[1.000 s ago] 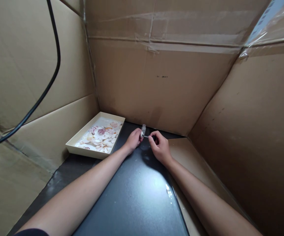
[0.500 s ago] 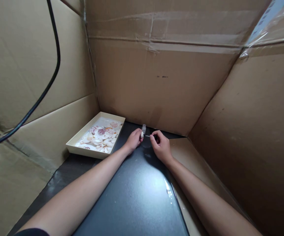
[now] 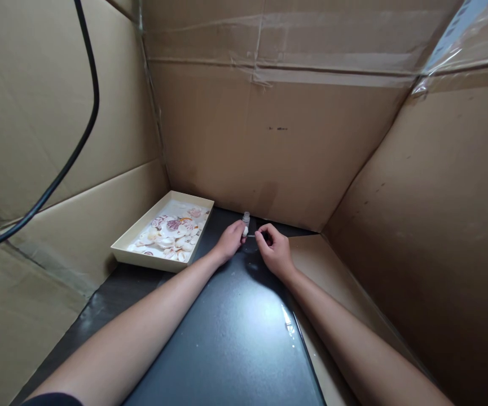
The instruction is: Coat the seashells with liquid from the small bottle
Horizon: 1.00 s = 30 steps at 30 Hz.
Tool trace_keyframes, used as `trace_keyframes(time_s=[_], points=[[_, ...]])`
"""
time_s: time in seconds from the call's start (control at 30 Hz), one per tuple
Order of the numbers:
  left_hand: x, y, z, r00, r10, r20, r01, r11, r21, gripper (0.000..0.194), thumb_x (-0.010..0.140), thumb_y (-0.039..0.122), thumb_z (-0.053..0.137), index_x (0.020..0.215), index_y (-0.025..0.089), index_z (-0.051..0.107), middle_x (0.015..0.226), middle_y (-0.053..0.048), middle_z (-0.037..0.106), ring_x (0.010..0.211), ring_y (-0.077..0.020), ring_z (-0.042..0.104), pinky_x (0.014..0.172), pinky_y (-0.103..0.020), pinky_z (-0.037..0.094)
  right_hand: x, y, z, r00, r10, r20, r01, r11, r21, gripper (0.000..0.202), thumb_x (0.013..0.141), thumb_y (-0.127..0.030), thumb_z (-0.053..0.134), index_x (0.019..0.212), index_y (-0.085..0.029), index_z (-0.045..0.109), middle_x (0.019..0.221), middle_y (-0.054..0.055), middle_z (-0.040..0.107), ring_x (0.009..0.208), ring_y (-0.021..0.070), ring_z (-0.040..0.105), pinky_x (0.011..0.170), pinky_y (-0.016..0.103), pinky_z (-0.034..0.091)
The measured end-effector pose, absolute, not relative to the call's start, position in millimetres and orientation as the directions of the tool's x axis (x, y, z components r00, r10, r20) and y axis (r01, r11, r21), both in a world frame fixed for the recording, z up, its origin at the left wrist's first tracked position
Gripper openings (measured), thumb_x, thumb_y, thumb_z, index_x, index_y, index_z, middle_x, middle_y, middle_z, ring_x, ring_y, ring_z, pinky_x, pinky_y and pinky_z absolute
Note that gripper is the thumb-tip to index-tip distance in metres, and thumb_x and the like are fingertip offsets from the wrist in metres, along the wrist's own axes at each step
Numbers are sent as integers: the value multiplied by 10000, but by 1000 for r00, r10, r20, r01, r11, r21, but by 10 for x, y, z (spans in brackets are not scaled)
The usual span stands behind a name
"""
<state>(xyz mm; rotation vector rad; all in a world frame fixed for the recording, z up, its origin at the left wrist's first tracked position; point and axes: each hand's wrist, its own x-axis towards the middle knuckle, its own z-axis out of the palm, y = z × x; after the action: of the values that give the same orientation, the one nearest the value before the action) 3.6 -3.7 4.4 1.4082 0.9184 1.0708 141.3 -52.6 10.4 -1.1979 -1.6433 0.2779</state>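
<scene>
My left hand is closed on a small white shell, which shows at its fingertips. My right hand is pinched on a thin stick-like tool, whose tip reaches to the shell. Just behind the left fingertips stands a small clear glass bottle. To the left a cream tray holds several shells, white and purple-patterned.
Cardboard walls rise behind and on both sides. A black cable hangs at the left. The dark glossy tabletop lies under my hands, with a cardboard sheet along its right.
The thin tool's tip now meets the shell, where a small gap showed before. The view has shifted slightly; the tray and bottle stand as before.
</scene>
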Motion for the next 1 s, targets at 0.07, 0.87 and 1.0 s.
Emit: trace_keyframes(time_s=[0.07, 0.87, 1.0], points=[[35, -40, 48, 302, 946, 118, -32, -114, 993, 204, 825, 310, 381, 667, 185, 413, 522, 56, 414, 420, -63, 319, 438, -192, 237, 1415, -525, 106, 44, 796, 604, 535, 491, -688, 172, 863, -344, 511, 802, -188, 551, 637, -39, 485, 529, 94, 402, 525, 214, 318], [32, -41, 55, 283, 955, 83, -53, -71, 996, 250, 830, 359, 395, 648, 186, 392, 531, 57, 381, 418, -60, 298, 418, -186, 219, 1414, -513, 99, 103, 793, 600, 577, 444, -686, 164, 867, -356, 506, 843, -198, 545, 654, -37, 493, 545, 103, 411, 545, 225, 330], [40, -51, 68, 280, 959, 49, -121, -15, 992, 249, 841, 380, 404, 680, 193, 373, 535, 73, 337, 414, -56, 274, 414, -176, 199, 1411, -522, 103, 42, 795, 605, 578, 475, -664, 172, 872, -357, 494, 846, -196, 549, 688, -27, 522, 555, 102, 421, 550, 223, 334]])
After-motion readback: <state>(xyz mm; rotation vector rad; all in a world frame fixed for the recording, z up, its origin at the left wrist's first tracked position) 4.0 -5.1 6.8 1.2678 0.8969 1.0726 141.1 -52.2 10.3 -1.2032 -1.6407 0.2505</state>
